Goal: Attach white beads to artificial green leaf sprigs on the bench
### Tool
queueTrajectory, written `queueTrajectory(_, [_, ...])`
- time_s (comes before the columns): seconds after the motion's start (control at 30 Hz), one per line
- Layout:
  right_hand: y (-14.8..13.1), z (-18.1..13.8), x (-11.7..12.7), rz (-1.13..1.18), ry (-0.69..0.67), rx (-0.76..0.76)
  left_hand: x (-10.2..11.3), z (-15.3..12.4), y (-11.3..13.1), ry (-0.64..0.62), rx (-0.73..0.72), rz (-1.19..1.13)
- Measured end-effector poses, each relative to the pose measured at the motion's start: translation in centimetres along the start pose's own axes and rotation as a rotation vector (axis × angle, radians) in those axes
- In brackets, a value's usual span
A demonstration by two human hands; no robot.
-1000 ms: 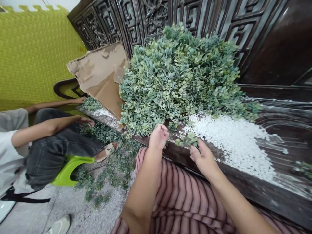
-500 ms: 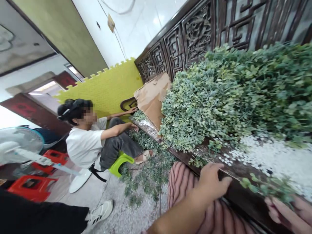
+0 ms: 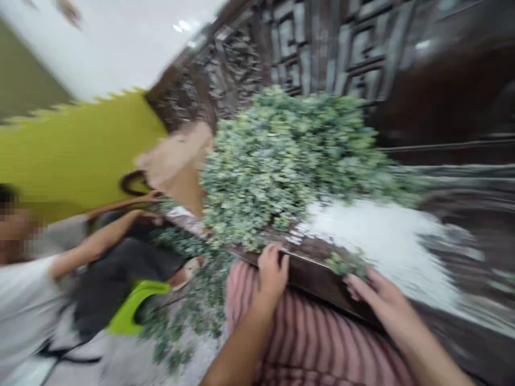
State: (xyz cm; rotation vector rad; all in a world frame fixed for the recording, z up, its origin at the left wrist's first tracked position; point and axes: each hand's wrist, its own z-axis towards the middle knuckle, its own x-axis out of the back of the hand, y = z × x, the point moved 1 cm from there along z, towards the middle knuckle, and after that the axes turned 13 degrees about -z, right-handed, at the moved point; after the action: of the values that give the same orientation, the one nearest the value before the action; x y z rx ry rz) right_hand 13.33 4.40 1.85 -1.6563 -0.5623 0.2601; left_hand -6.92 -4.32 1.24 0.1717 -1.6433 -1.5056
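Note:
My right hand [image 3: 380, 292] is closed on a small sprig of green artificial leaves [image 3: 348, 264], pinched between thumb and fingers above the front edge of the dark wooden bench [image 3: 309, 276]. At the same edge, further left, my left hand [image 3: 273, 272] rests with thumb and fingers apart and nothing seen in it. Just behind it rises a large heap of green artificial foliage [image 3: 257, 171]. White small pieces [image 3: 374, 225] lie spread over the bench beyond my right hand. Motion blur softens the whole picture.
To the left a co-worker [image 3: 100, 244] sits on a lime-green stool [image 3: 134, 305], hands at the bench's far end. A piece of cardboard [image 3: 177, 166] stands beside the heap. More sprigs [image 3: 193, 316] lie on the floor. Carved dark wood panels [image 3: 281, 48] back the bench.
The view has swung to the right, so the heap and both my hands appear further left. The sprig remains in my right hand, and my left hand stays at the bench edge.

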Motion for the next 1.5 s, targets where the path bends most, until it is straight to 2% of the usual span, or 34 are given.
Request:
queueTrajectory(0.07, [-1.3,-0.3,0.0,0.020,-0.032,-0.095,-1.1,-0.1,0.6,-0.082,0.024,-0.245])
queueTrajectory(0.13, [-1.9,0.0,-0.1,0.055,-0.010,-0.130,-2.4,-0.4,1.7,-0.266,0.149,-0.489])
queueTrajectory(0.23, [-2.2,0.1,-0.4,0.087,0.024,-0.139,-3.8,-1.3,4.1,-0.430,0.324,-0.707])
queueTrajectory(0.3, [-2.2,-0.3,-0.6,0.101,0.008,-0.131,-4.5,-1.7,5.4,-0.430,0.379,-0.783])
queueTrajectory(0.37, [-2.3,-0.7,-0.7,0.111,-0.017,-0.125,-4.7,-1.7,6.0,-0.364,0.400,-0.818])
queueTrajectory(0.47, [-2.5,-1.0,-0.6,0.109,-0.058,-0.121,-4.6,-1.3,5.8,-0.270,0.400,-0.827])
queueTrajectory(0.6, [-2.2,-0.8,-0.5,0.077,-0.063,-0.136,-3.9,-0.8,5.6,-0.238,0.338,-0.805])
queueTrajectory(0.7, [-1.9,-0.8,-1.0,-0.008,-0.032,-0.107,-3.7,-0.8,6.0,-0.288,0.284,-0.768])
queueTrajectory(0.83, [-1.9,-1.2,-2.1,-0.280,0.035,0.048,-4.0,-1.0,6.2,-0.387,0.174,-0.666])
queueTrajectory(0.9, [-1.9,-1.5,-2.4,-0.320,0.021,0.091,-4.3,-1.0,6.0,-0.406,0.174,-0.646])
queueTrajectory(1.03, [-2.1,-1.5,-2.1,-0.157,-0.031,0.070,-4.5,-0.6,5.5,-0.418,0.270,-0.672])
queueTrajectory(1.13, [-2.1,-1.2,-1.6,-0.077,0.009,0.028,-4.4,-0.5,5.7,-0.436,0.304,-0.670])
queueTrajectory(1.3, [-2.1,-1.1,-1.6,0.126,0.099,-0.047,-4.5,-1.1,5.8,-0.440,0.304,-0.671])
queueTrajectory(1.43, [-1.9,-1.3,-1.1,0.363,0.184,-0.157,-4.4,-1.2,4.6,-0.433,0.279,-0.601])
queueTrajectory(1.5, [-1.9,-1.4,-0.5,0.417,0.208,-0.170,-4.0,-0.3,3.7,-0.379,0.226,-0.505])
